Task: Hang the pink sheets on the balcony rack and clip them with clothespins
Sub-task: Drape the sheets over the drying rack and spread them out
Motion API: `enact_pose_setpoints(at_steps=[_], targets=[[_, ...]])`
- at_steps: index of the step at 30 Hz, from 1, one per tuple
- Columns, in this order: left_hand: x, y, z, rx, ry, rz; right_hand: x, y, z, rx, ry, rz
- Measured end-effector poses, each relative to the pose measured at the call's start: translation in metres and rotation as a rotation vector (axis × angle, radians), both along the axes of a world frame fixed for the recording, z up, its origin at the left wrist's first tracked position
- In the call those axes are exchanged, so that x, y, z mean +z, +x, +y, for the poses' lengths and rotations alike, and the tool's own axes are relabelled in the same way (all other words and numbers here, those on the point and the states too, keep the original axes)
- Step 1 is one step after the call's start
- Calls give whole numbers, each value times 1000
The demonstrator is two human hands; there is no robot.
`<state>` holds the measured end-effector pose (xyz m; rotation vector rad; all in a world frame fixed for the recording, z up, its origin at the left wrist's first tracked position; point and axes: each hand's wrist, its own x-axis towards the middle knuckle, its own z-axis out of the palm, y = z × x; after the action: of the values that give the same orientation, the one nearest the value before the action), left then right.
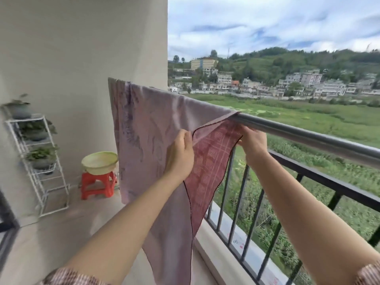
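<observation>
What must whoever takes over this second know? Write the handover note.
Left hand: pinches the turned-back edge of the pink sheet.
Right hand: grips the sheet's corner just under the rail.
Done: sheet draped over the rail, its near corner folded back.
Left: flatten that corner, then clip; no clothespins in view, none on the sheet.

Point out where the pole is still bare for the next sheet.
Bare: the silver pole from the right hand rightward to the picture's edge. Crowded: leftward of that hand, where the pink sheet drapes over it.
</observation>
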<state>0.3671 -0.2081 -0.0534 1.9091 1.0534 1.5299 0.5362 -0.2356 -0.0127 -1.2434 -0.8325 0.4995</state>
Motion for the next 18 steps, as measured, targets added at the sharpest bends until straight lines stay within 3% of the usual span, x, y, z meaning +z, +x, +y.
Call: enact_pose_setpoints(at_steps=[5,13,15,18], targets=[[56,3,-58,-52,209,205,5,30,-53,-116,106,129],[100,72,-180,-240,305,151,-4,72,-176,-475,301,378],[99,84,-212,-264,318,137,-11,78,-205,-567,362,354],[86,90,-251,-281,340,183,-26,83,-249,-714,433,108]])
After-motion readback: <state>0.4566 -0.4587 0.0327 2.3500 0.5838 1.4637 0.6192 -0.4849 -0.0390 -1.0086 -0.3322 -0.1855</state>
